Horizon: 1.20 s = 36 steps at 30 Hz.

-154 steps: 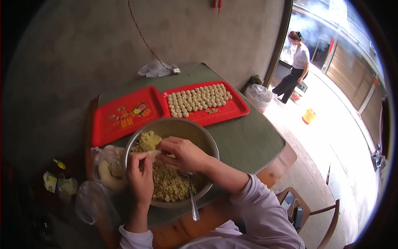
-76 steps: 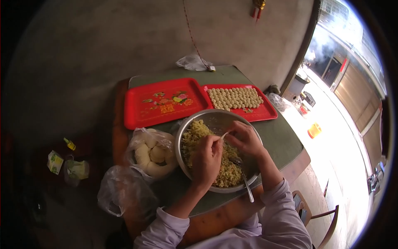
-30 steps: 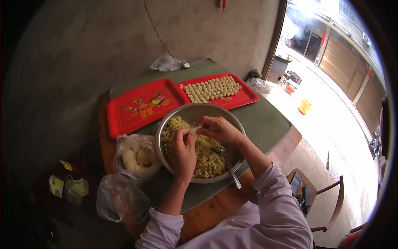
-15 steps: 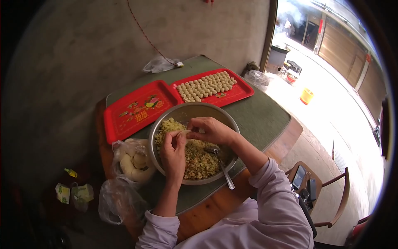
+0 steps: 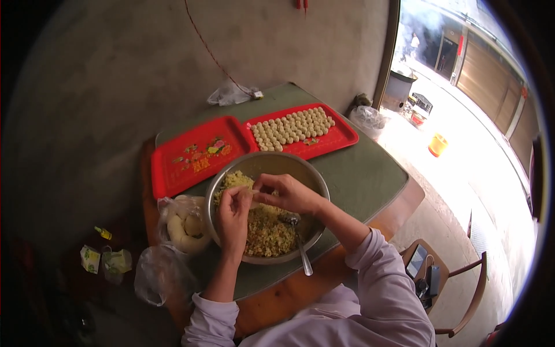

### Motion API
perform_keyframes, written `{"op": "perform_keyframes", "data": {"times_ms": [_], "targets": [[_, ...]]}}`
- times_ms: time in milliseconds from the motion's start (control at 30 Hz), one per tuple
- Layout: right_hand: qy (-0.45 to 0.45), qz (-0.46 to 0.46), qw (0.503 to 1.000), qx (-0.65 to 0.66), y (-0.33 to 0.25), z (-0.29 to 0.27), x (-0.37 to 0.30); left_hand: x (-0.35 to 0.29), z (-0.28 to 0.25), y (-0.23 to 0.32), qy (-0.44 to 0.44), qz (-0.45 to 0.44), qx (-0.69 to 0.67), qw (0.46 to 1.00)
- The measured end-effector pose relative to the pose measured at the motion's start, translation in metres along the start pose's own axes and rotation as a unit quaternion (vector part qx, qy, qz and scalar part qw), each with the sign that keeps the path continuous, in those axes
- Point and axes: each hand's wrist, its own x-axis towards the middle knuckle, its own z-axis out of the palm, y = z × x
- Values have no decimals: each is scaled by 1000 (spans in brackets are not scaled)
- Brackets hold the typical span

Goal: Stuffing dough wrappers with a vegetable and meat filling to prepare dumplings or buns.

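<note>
Over a wide steel bowl [image 5: 322,222] of chopped yellow-green filling [image 5: 272,234], both my hands pinch a small pale piece of dough [image 5: 255,202], largely covered by the fingers. My left hand [image 5: 233,217] grips it from the left, thumb against the fingertips. From the right, my right hand [image 5: 289,194] closes thumb and index finger on its upper edge. A metal spoon [image 5: 303,251] rests in the filling, its handle leaning over the bowl's near rim. Left of the bowl, a plastic bag holds a thick ring of dough [image 5: 184,230].
Behind the bowl, one red tray [image 5: 185,156] shows its flower print; another red tray [image 5: 341,134] bears rows of small round dough pieces [image 5: 292,128]. A crumpled clear bag [image 5: 159,277] hangs at the table's left edge. A chair [image 5: 477,289] holding a phone [image 5: 417,261] stands right.
The whole view has shifted slightly. My hands stay above the bowl with the dough, and my right fingers have come closer to my left fingertips.
</note>
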Motion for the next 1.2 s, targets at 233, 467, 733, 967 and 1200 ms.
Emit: {"op": "perform_keyframes", "data": {"times_ms": [233, 467, 733, 967, 1200], "targets": [[-14, 54, 998, 14, 3, -1, 1, 0, 3, 2, -2, -21, -31, 999], [-16, 42, 999, -2, 3, -9, 7, 8, 4, 7, -47, -34, -2, 998], [-4, 17, 1000, -12, 7, -20, 3, 16, 9, 12, -20, -85, -29, 996], [-91, -15, 995, -38, -11, -61, -40, 23, -1, 24, 8, -225, -148, 963], [-254, -160, 948, -103, -29, -44, -68, 15, -6, 28, 41, -221, -231, 947]]}}
